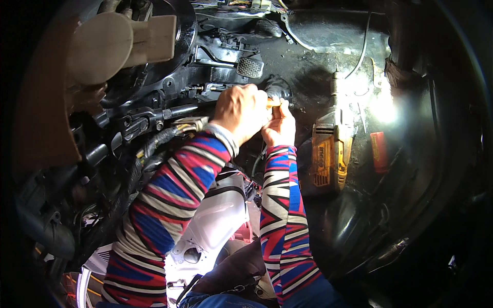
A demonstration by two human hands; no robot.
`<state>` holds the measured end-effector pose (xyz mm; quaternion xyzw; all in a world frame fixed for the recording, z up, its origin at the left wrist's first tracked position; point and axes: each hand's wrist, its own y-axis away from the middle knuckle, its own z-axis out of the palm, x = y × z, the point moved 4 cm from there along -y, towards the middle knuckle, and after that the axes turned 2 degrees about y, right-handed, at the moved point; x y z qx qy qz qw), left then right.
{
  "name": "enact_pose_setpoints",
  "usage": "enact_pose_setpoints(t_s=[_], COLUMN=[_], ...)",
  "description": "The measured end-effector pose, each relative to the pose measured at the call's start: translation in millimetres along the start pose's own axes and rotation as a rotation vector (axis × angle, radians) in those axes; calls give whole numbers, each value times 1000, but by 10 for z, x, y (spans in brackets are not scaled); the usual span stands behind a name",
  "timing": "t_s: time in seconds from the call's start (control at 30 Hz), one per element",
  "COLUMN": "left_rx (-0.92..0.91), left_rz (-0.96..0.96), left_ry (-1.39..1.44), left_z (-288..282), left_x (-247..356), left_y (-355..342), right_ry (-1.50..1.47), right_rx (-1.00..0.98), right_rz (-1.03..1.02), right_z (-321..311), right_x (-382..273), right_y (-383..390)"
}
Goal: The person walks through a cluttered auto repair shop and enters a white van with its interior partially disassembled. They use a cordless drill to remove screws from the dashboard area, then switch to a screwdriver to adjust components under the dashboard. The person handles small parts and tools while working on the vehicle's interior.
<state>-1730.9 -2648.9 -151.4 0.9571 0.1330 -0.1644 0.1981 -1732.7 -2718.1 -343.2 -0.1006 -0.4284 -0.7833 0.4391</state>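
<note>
My left hand (239, 113) is closed, its back toward me and its fingertips mostly hidden. Close against it, my right hand (280, 127) pinches with thumb and fingers. A small orange piece (270, 103) shows between the two hands; its kind is hard to make out, and glare washes out part of the left hand. Just beyond the fingers, a dark ribbed boot (277, 87) sits on the black panel. Both forearms wear striped red, white and blue sleeves.
A yellow and grey power drill (331, 149) with a long bit lies to the right, beside a red packet (379, 152). Ahead are a pedal (250, 67) and a grey cable (365, 46). Leftward are a beige rounded part (102, 49), a metal shaft (179, 111) and a wrapped wire harness (159, 139).
</note>
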Motion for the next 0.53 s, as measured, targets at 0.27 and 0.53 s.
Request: enact_pose_setpoints(t_s=[0.27,0.53], left_rx=[-521,98], left_rz=[-633,62], left_ry=[598,26], left_z=[85,92], left_x=[-240,46], left_y=[-50,210], right_ry=[-14,-1], right_rx=[19,-90], right_rz=[-31,58], right_z=[70,-156], right_x=[-25,2], right_y=[23,-170])
